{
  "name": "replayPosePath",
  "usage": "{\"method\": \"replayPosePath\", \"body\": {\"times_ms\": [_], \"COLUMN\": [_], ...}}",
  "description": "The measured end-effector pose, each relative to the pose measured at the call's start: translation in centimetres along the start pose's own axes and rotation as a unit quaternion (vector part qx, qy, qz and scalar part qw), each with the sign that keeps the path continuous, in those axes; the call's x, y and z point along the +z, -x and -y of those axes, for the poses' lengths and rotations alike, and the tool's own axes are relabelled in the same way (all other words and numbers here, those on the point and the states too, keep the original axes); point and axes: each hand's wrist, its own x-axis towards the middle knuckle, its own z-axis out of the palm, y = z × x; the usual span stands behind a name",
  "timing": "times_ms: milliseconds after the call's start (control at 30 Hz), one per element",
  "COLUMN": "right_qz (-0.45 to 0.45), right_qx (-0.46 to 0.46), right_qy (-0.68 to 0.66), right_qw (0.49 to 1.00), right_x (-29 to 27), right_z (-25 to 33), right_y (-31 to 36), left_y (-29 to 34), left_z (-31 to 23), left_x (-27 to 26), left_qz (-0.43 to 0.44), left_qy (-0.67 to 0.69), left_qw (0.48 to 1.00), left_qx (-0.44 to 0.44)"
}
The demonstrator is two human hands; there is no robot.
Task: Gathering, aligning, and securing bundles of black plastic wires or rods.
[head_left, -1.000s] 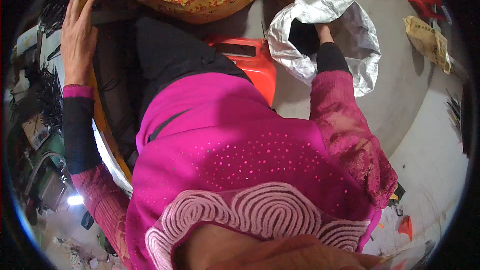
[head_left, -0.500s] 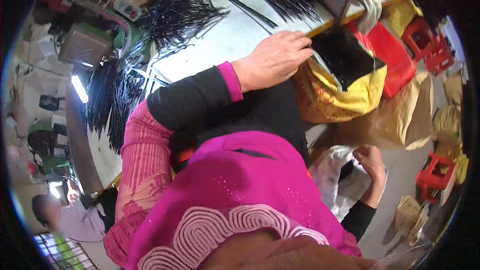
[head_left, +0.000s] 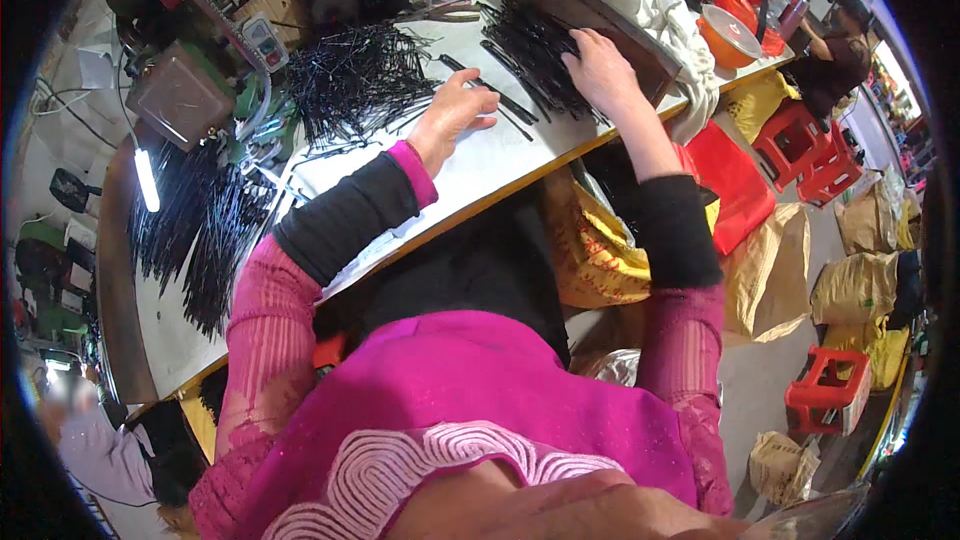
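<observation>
My left hand [head_left: 455, 118] hovers over the white tabletop, its fingers bent and apart, with nothing visible in them. Just beyond its fingertips lie a few loose thin black rods [head_left: 515, 108]. At the right, my right hand [head_left: 606, 73] reaches onto a bundle of similar black rods [head_left: 528, 40], thumb and fingers apart; whether the fingertips touch the rods is hard to tell. A tangled heap of bent black pieces [head_left: 355, 80] lies left of my left hand. Farther left, long black strands [head_left: 205, 230] spread over the table.
A small machine with a grey plate [head_left: 180, 95] and a lit lamp tube [head_left: 147, 180] stand at the left. Pliers [head_left: 455, 12] lie at the back. A yellow sack [head_left: 600, 255] and red bag [head_left: 735, 185] sit below the table's right edge. Red stools [head_left: 828, 390] stand on the floor.
My left hand has left the yellow sack's rim and moved up-left over the table. My right hand has risen from low beside my body to the rod bundle. The view has shifted.
</observation>
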Motion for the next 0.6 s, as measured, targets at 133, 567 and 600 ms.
{"method": "replayPosePath", "body": {"times_ms": [133, 567, 600], "right_qz": [0.113, 0.170, 0.172], "right_qx": [0.045, 0.165, 0.165], "right_qy": [0.080, 0.035, 0.036], "right_qw": [0.989, 0.971, 0.971], "right_x": [2.6, 0.9, 1.5], "right_z": [1.0, 2.1, 1.9], "right_y": [-3.1, -5.1, -5.1], "left_y": [0.0, -3.4, -3.5], "left_z": [-0.7, -0.1, -0.3], "left_x": [0.4, -1.9, -2.0], "left_qz": [0.001, -0.001, -0.020], "left_qy": [0.044, 0.005, -0.008], "left_qw": [0.999, 1.000, 0.999], "left_qx": [-0.016, -0.025, -0.030]}}
